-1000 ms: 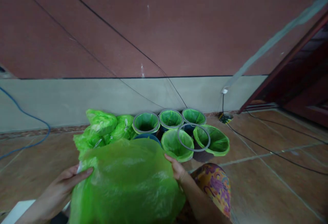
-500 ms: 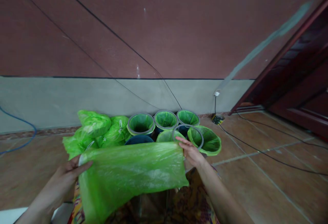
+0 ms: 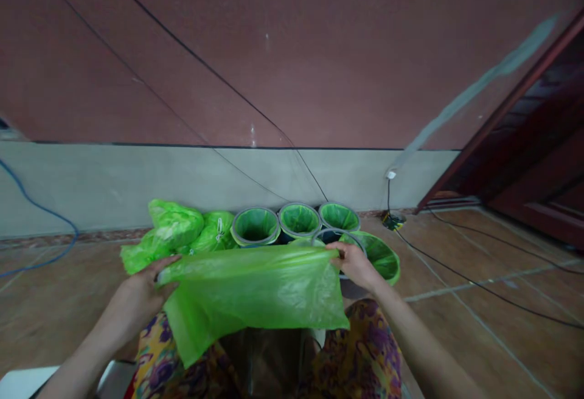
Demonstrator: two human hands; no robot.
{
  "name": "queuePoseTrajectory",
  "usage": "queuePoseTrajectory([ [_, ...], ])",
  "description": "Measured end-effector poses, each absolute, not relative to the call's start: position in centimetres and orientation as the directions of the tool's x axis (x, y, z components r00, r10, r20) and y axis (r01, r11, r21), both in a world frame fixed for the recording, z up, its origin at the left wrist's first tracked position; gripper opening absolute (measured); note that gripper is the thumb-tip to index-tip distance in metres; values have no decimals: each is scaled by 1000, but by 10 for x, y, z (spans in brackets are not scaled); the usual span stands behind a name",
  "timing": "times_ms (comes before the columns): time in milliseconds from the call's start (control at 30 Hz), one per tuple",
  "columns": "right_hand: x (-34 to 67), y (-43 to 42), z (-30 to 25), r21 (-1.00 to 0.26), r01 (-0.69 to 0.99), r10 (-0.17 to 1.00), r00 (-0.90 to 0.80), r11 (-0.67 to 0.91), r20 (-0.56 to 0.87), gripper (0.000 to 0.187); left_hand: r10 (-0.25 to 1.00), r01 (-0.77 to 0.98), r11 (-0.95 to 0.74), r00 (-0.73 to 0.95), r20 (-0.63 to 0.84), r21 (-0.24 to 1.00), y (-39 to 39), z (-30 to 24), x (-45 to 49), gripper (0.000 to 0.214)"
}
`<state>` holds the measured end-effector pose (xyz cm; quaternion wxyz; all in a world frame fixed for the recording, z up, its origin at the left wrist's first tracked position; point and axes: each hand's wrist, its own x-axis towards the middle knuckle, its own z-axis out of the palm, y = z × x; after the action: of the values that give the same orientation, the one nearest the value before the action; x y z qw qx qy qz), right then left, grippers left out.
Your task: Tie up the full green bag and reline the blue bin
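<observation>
Head view: a thin, glossy green plastic bag [image 3: 255, 292] stretched above patterned trouser legs [image 3: 365, 350].
Crinkled film hangs in soft folds before round, grey-rimmed bins [image 3: 298, 204] with green liners and a lumpy heap of green bags [image 3: 176, 228]; brown floor tiles [image 3: 547, 350] meet a two-tone wall [image 3: 319, 70] beside a dark red door [image 3: 538, 162]. Left hand [image 3: 146, 292] pinches the bag's left end between thumb and fingers; right hand [image 3: 354, 265], fingers curled in, grips its upper right corner.
</observation>
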<state>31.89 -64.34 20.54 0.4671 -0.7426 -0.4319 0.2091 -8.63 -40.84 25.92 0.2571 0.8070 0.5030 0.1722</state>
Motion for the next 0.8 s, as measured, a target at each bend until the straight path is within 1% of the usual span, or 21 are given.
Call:
queuePoseTrajectory([
  [33, 320, -644, 206, -809, 545, 821, 552, -220, 149, 22, 899, 753, -403, 431, 73, 520, -406, 257, -86, 51],
  [67, 321, -645, 206, -755, 612, 803, 560, -237, 202, 19, 894, 762, -434, 430, 126, 481, -403, 255, -85, 45],
  [100, 322, -646, 207, -728, 644, 783, 569, -236, 249, 18, 886, 751, -459, 425, 184, 474, -401, 253, -85, 40],
  [133, 322, -647, 207, -734, 644, 757, 585, -218, 289, 17, 876, 723, -481, 417, 241, 496, -399, 251, -85, 36],
  [200, 319, -648, 207, -812, 567, 685, 647, -139, 335, 13, 869, 621, -494, 371, 327, 609, -395, 247, -83, 32],
  [233, 317, -648, 206, -867, 492, 651, 685, -81, 328, 15, 878, 548, -475, 341, 335, 688, -395, 245, -81, 33],
  [300, 309, -645, 206, -958, 285, 627, 739, 39, 245, 25, 908, 385, -390, 314, 278, 837, -395, 242, -74, 37],
  [333, 305, -643, 206, -977, 194, 626, 753, 84, 203, 29, 919, 316, -343, 307, 246, 885, -397, 241, -69, 40],
  [367, 300, -640, 206, -983, 146, 616, 766, 113, 185, 32, 929, 271, -315, 286, 236, 910, -399, 241, -63, 41],
  [400, 295, -637, 207, -980, 156, 586, 785, 126, 200, 33, 937, 264, -312, 244, 250, 913, -402, 242, -57, 41],
  [433, 290, -633, 209, -968, 219, 532, 810, 119, 248, 32, 943, 304, -325, 179, 281, 896, -406, 244, -50, 39],
  [467, 286, -630, 211, -945, 317, 459, 829, 85, 320, 32, 943, 385, -330, 99, 317, 862, -411, 247, -43, 36],
  [533, 280, -623, 218, -863, 501, 311, 831, -60, 461, 31, 925, 578, -295, -26, 379, 761, -419, 256, -32, 34],
  [600, 279, -620, 226, -778, 586, 217, 809, -228, 546, 29, 911, 702, -266, -40, 410, 661, -424, 267, -25, 35],
  [633, 280, -619, 230, -740, 605, 195, 796, -294, 574, 28, 911, 730, -274, -11, 412, 626, -424, 271, -23, 36],
  [700, 284, -621, 236, -675, 639, 200, 763, -368, 614, 27, 914, 745, -320, 79, 398, 586, -419, 277, -22, 34],
  [767, 289, -625, 239, -624, 679, 251, 728, -385, 637, 27, 915, 718, -363, 157, 371, 593, -408, 277, -23, 28],
  [800, 291, -626, 239, -607, 695, 282, 715, -385, 640, 27, 920, 687, -370, 181, 346, 625, -403, 275, -24, 25],
])
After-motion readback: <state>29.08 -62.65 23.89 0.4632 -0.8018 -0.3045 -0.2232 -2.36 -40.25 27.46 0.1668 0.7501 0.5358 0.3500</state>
